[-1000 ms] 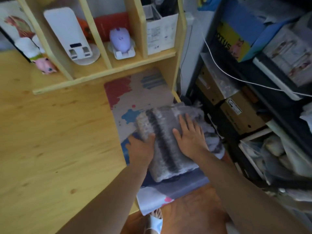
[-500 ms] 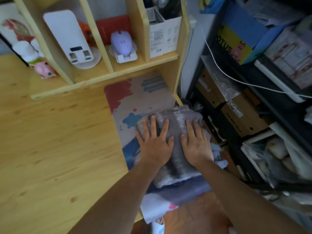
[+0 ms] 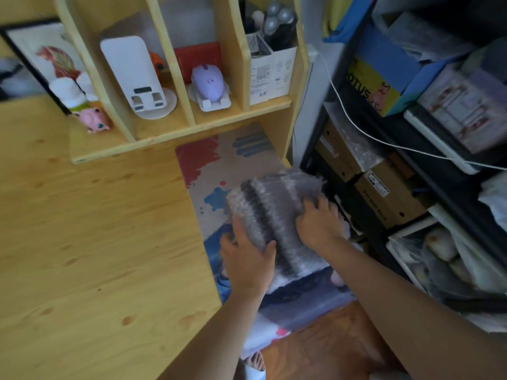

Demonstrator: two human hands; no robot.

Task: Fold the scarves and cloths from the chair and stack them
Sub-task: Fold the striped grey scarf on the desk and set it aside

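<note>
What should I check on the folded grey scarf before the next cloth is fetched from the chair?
1. Scarf folded into a compact bundle: ok; the fuzzy grey scarf shows a dark stripe along one fold.
2. Scarf sits on the stack: ok; it lies on the folded dark blue cloth.
3. Stack fully supported: not ok; the cloths overhang the near edge of the wooden desk.
4. Left hand free: not ok; it grips the scarf's near-left edge.
5. Right hand free: not ok; curled fingers rest on the scarf's right side.
6. Chair with remaining cloths: cannot tell; out of view.
</note>
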